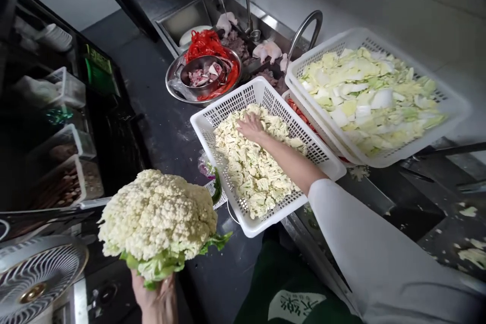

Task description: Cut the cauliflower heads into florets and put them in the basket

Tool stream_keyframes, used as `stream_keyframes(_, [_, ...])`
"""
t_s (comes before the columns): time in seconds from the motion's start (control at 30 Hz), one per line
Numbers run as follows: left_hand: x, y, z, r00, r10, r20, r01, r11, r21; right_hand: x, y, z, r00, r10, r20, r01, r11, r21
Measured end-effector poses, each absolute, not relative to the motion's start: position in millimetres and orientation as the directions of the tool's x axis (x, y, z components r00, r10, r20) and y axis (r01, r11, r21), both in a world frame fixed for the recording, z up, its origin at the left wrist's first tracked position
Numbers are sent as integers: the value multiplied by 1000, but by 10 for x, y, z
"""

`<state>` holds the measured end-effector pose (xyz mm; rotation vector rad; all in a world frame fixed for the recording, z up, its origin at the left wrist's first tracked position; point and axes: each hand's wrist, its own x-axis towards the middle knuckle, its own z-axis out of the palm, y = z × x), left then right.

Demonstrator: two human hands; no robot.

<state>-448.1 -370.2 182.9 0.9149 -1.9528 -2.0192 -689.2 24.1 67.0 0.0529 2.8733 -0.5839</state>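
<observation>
My left hand (156, 297) grips the stem end of a whole cauliflower head (157, 215) with green leaves, holding it up at the lower left. My right hand (251, 127) reaches into a white perforated basket (210, 120) and rests on the heap of cut cauliflower florets (252, 169). Its fingers are bent down into the pieces, and what they hold, if anything, is hidden. My white sleeve (364, 243) runs back to the lower right.
A larger white basket (451, 106) of chopped cabbage (372, 96) sits at the right, stacked over another basket. Behind are a steel bowl (205, 78) with meat and red strips, a sink (190, 17), two taps and raw chicken. A fan (36, 276) stands lower left.
</observation>
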Motion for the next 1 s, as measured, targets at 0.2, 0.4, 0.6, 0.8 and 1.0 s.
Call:
stream_keyframes(0.2, [-4727, -3465, 1903, -899, -405, -167, -159, -54, 986, -6318, 629, 718, -964, 48, -261, 139, 929, -342])
stream_keyframes(0.4, [-5726, -2915, 1935, -990, -88, 112, 97, 162, 982, -5280, 635, 793, -941, -93, -325, 34, 931, -364])
stream_keyframes(0.6, [-6655, -1736, 1527, -873, 433, 226, 465, 595, 656, -4471, 481, 911, -931, -14, -365, 150, 896, -418])
stream_keyframes(0.8, [-6955, -1237, 1425, -820, 548, 165, 538, 639, 549, -4100, 529, 843, -920, 174, -351, 332, 821, -464])
stream_keyframes(1.0, [-5937, -1677, 1625, -798, 425, 428, 603, 543, 584, -4094, 590, 1099, -908, 398, -132, 393, 696, -601])
